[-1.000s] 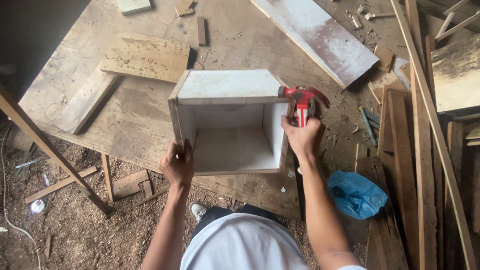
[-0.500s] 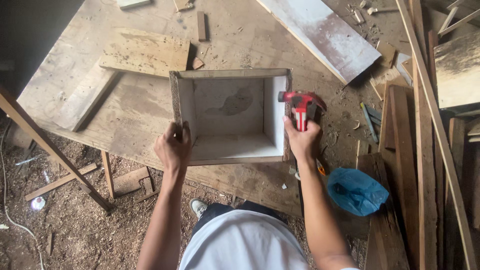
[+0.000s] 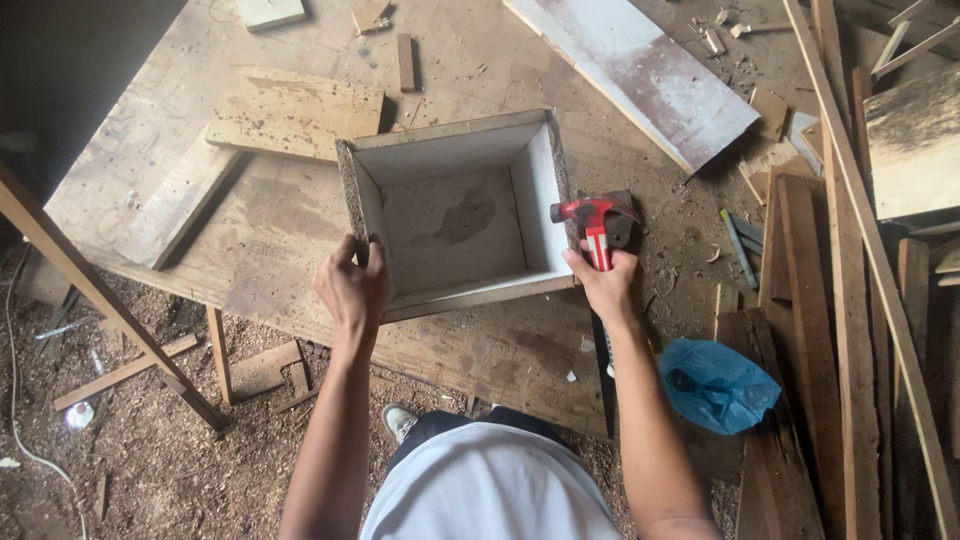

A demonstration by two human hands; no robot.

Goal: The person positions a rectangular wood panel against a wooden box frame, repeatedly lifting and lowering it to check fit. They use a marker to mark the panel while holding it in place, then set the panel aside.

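An open-topped white box of chipboard panels lies flat on the worn plywood workbench, its inside facing up at me. My left hand grips the box's near left corner. My right hand holds a red-headed hammer by the handle, right beside the box's right wall, head pointing up and away from me.
A long white board lies at the back right of the bench, a plywood offcut at the back left. Wooden planks are stacked on the right, with a blue plastic bag on them. Sawdust and scraps cover the floor on the left.
The box has been tipped from standing on its side to lying flat with its opening upward. Both hands followed it, the hammer staying in my right hand.
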